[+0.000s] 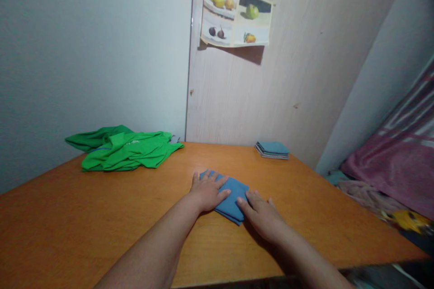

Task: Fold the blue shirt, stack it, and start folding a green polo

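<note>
A folded blue cloth (pixel 233 196) lies at a slant on the table in front of me. Across its left part rests my left hand (pixel 208 193), palm down, fingers spread flat and open. At the cloth's right edge is my right hand (pixel 262 216). Its thumb touches the top of the cloth, and its fingers are apart along the edge, partly hidden behind the hand. The layers of the fold show along the near side of the cloth.
A crumpled green garment (pixel 135 149) lies at the back left of the orange-brown wooden table (pixel 101 216). A small stack of folded cloths (pixel 272 149) sits at the back right. Behind stands a wall panel with a fruit picture (pixel 236 16). A pink curtain (pixel 396 158) hangs at right.
</note>
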`<state>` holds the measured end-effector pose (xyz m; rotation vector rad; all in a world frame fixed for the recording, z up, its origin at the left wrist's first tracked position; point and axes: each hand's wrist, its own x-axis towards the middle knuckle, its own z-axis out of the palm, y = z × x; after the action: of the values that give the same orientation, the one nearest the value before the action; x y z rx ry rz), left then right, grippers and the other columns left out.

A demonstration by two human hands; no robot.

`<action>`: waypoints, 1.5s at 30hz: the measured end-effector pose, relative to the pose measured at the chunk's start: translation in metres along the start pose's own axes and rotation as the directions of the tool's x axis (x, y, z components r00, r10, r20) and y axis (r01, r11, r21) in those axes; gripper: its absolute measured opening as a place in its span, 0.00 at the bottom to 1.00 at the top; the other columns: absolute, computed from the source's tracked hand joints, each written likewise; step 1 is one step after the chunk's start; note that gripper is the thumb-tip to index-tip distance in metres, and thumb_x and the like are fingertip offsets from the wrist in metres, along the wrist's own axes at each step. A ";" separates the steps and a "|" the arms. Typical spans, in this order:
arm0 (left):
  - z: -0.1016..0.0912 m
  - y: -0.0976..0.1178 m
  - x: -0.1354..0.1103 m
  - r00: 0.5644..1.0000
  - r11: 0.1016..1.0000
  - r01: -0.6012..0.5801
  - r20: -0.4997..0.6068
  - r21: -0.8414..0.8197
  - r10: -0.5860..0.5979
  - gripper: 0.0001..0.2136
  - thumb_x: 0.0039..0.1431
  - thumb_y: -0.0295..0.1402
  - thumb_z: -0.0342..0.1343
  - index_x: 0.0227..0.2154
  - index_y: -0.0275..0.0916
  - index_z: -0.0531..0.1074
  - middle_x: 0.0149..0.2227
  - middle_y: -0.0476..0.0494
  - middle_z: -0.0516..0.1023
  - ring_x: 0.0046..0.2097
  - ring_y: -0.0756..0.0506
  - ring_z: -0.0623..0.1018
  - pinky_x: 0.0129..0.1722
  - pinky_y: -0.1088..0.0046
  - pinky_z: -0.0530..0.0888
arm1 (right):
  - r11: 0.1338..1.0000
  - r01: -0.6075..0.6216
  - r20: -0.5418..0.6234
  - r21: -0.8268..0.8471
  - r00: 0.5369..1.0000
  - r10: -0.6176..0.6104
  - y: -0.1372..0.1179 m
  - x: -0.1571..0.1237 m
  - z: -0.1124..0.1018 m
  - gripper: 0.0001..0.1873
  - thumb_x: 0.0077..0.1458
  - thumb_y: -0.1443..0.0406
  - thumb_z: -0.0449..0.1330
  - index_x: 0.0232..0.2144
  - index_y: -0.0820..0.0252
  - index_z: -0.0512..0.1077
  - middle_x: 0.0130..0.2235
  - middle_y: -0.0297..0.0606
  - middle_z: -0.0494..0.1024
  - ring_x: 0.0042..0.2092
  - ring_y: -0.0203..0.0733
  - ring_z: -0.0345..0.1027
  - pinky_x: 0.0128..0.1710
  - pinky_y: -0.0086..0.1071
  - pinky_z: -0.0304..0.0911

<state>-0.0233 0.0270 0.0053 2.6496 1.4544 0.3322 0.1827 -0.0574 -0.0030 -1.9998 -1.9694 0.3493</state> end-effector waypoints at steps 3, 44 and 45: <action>-0.001 0.001 0.000 1.000 1.000 0.009 0.008 0.002 -0.009 0.32 0.63 0.61 0.36 0.66 0.58 0.56 0.70 0.40 0.56 0.70 0.27 0.51 0.61 0.29 0.42 | 0.999 0.008 -0.120 0.054 0.993 -0.002 0.002 0.014 -0.016 0.37 0.65 0.44 0.39 0.58 0.62 0.70 0.64 0.52 0.66 0.68 0.57 0.53 0.66 0.55 0.44; -0.018 -0.039 0.016 0.770 0.782 0.039 -0.480 -0.622 -0.420 0.06 0.61 0.32 0.51 0.34 0.41 0.73 0.32 0.48 0.78 0.36 0.46 0.75 0.35 0.73 0.68 | 0.974 0.065 0.044 -0.216 0.997 -0.057 -0.060 0.051 0.027 0.52 0.60 0.38 0.40 0.70 0.73 0.46 0.72 0.56 0.42 0.72 0.57 0.32 0.69 0.50 0.33; -0.020 -0.032 0.015 0.790 0.813 -0.011 -0.503 -0.582 -0.349 0.07 0.61 0.32 0.50 0.34 0.41 0.73 0.34 0.47 0.78 0.37 0.46 0.75 0.36 0.73 0.68 | 0.976 0.063 0.043 -0.208 0.998 -0.056 -0.060 0.051 0.027 0.51 0.60 0.38 0.40 0.70 0.73 0.46 0.72 0.56 0.42 0.72 0.56 0.32 0.69 0.50 0.33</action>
<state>-0.0466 0.0560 0.0209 1.9714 1.4159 1.4338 0.1183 -0.0046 -0.0028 -2.0659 -2.1637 0.1719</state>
